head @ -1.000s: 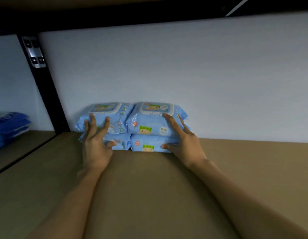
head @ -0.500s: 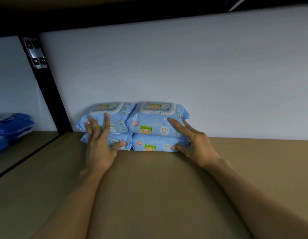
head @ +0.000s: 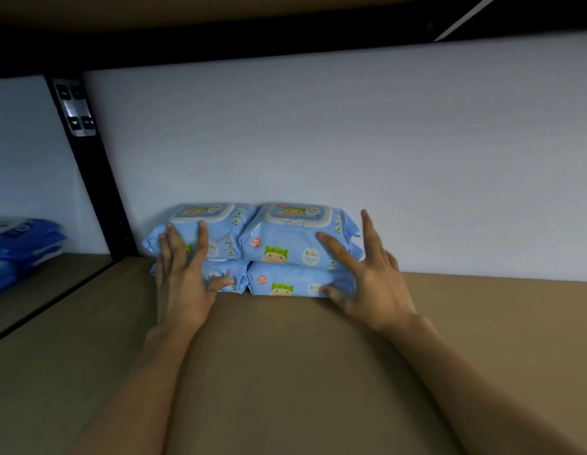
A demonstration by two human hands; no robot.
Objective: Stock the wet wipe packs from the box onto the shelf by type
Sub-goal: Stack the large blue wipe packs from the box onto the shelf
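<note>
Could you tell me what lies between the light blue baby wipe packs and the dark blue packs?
A black shelf upright stands between them, seen in the head view.

Glossy plastic packs [head: 295, 244]; matt, perhaps cardboard shelf [head: 285, 372]

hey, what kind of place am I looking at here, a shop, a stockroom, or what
Probably a stockroom or shop shelving bay: a brown shelf board on a black metal upright, with light blue baby wipe packs stacked in twos against the white back wall, and dark blue packs in the next bay.
</note>
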